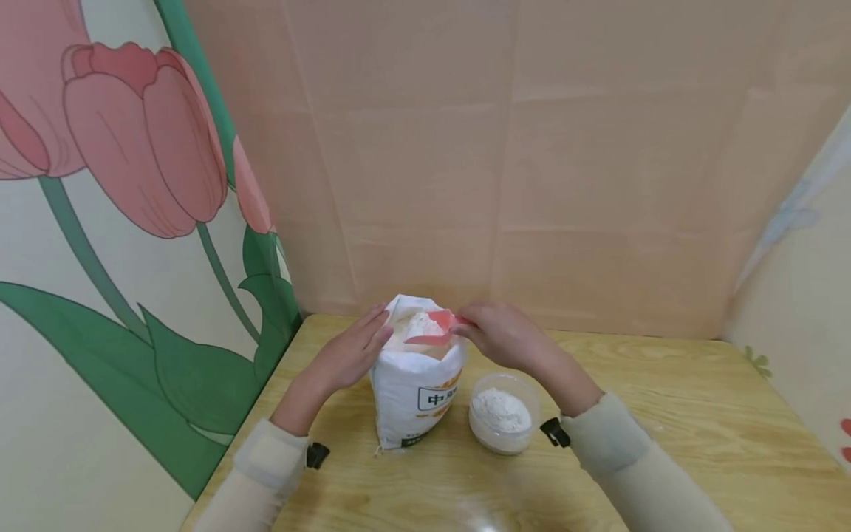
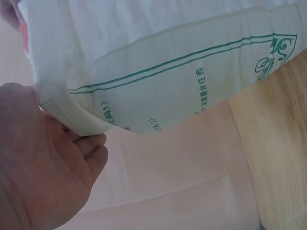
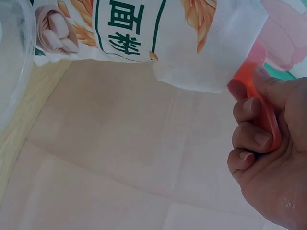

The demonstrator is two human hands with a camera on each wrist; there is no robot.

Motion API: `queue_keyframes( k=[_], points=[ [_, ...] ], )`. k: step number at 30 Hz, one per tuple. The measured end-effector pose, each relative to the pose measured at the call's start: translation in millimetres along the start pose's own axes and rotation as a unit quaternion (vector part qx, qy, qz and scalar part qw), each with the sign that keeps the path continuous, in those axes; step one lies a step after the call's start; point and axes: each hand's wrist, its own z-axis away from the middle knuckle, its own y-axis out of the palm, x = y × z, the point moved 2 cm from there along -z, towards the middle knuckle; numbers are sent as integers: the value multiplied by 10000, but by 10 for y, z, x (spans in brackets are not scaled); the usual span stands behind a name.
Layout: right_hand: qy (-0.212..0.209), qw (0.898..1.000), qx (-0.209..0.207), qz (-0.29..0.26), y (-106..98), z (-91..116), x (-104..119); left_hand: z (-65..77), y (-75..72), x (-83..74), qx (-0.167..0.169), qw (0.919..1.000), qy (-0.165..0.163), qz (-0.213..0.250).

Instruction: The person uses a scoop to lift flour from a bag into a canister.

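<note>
My right hand (image 1: 501, 334) grips the handle of a pink-red scoop (image 1: 433, 329), its fingers curled round it in the right wrist view. White flour (image 1: 420, 325) lies in the scoop, which is at the open mouth of a white flour bag (image 1: 408, 391). With my left hand (image 1: 352, 351) I hold the bag's rim on the left side; in the left wrist view the bag's edge runs in between the thumb and fingers. A clear round tub (image 1: 487, 442) with a mound of flour in it stands right of the bag, below my right forearm.
Bag and tub stand on a wood-grain table (image 1: 665, 414). Behind it hangs a pinkish-tan sheet (image 1: 532, 185). A wall with painted tulips (image 1: 146, 140) borders the table on the left, and a pale wall (image 1: 798, 295) on the right.
</note>
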Motion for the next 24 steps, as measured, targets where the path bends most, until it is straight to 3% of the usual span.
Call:
queue_keyframes(
  k=[5,24],
  points=[
    [16,9995,-313,-104,74,82,-9,14,20,14,36,10000,47,-10],
    [279,9970,-640,-326,144,231,-40,23,48,10,14,9999,142,-30]
  ],
)
